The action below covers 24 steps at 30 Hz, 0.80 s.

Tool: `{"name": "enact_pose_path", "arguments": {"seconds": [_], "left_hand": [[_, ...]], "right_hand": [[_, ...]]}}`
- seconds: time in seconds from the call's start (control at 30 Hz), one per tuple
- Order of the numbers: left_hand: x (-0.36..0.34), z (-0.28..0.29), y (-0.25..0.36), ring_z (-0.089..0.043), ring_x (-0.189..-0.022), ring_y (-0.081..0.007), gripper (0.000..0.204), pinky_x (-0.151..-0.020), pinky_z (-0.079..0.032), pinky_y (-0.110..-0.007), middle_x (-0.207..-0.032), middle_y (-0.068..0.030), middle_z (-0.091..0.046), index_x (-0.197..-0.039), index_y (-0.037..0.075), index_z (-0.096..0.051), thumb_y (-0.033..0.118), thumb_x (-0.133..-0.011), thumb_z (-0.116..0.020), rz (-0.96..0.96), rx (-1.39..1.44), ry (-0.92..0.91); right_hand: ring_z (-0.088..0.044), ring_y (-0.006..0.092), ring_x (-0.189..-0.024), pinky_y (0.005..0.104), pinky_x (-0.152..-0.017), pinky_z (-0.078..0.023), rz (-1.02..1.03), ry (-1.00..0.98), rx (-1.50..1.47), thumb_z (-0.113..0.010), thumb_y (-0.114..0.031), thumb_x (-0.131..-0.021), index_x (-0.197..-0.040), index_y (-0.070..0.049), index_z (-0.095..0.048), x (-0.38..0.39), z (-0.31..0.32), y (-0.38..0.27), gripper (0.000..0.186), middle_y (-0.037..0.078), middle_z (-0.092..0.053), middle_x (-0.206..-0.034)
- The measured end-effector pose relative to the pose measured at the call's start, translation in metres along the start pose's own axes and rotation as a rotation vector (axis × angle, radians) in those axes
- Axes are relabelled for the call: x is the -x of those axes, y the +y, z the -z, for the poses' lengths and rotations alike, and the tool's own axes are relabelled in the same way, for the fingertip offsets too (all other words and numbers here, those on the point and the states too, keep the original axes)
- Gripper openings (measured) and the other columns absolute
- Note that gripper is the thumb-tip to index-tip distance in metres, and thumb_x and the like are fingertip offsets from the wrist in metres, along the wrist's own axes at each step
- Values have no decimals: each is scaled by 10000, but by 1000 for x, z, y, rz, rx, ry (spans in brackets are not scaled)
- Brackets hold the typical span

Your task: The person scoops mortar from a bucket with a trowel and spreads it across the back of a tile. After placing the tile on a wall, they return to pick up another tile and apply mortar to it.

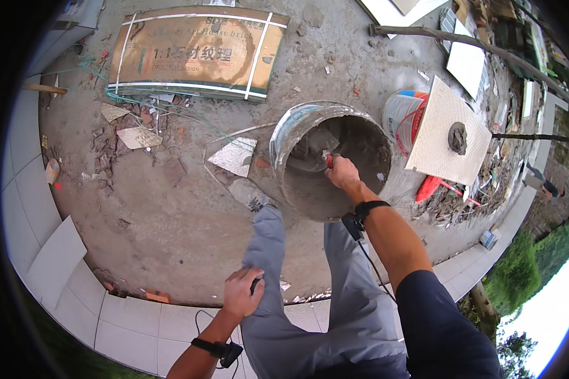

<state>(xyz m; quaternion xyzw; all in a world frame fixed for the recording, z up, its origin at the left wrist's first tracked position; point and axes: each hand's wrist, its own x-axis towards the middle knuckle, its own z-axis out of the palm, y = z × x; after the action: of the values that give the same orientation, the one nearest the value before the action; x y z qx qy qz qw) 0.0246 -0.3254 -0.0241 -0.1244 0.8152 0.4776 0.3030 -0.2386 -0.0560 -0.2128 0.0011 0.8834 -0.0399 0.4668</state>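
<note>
My right hand [342, 172] is closed around the red handle of a trowel [329, 159], reaching into a round bucket [284, 136] with a mortar-smeared rim. Inside the bucket, grey wet mortar [316, 192] lies around the blade, which is partly buried or coated. My left hand [241, 292] rests on my left knee, fingers curled; a small dark thing [256, 285] shows at its fingertips, too little of it visible to name. Each wrist wears a black strap with a small device and cable.
A strapped cardboard pack [196, 54] lies at the far left. Right of the bucket, a tile [452, 132] with a mortar lump leans by a white bucket [401, 117]. Broken tile pieces [234, 156], rubble and a long pole [461, 41] lie about. Pale tiles [133, 316] edge the floor.
</note>
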Motion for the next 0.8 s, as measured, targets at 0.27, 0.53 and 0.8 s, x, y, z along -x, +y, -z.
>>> {"name": "enact_pose_path", "arguments": {"seconds": [0.27, 0.53, 0.8], "left_hand": [[-10, 11, 8, -623, -817, -335, 191, -745, -490, -431, -872, -109, -662, -949, 63, -625, 176, -796, -607, -72, -85, -37], [-14, -19, 40, -627, -826, -342, 208, -747, -497, -435, -893, -127, -664, -956, 65, -634, 209, -811, -600, -26, -208, -84], [1, -102, 64, -631, -870, -342, 221, -791, -499, -425, -941, -136, -668, -950, 71, -648, 243, -824, -590, 33, -274, -110]], "right_hand": [[-609, 405, -989, 460, -865, -482, 1, 30, -336, -650, -221, -765, -1042, 2, -572, 3, -23, -3, 364, 258, -645, -985], [-617, 417, -951, 467, -832, -492, 71, 45, -500, -635, -198, -759, -998, 11, -574, 32, -20, 13, 322, 269, -647, -945], [-617, 440, -868, 492, -765, -485, 277, 67, -566, -639, -225, -769, -999, -9, -533, 111, 2, 87, 333, 262, -635, -862]]}}
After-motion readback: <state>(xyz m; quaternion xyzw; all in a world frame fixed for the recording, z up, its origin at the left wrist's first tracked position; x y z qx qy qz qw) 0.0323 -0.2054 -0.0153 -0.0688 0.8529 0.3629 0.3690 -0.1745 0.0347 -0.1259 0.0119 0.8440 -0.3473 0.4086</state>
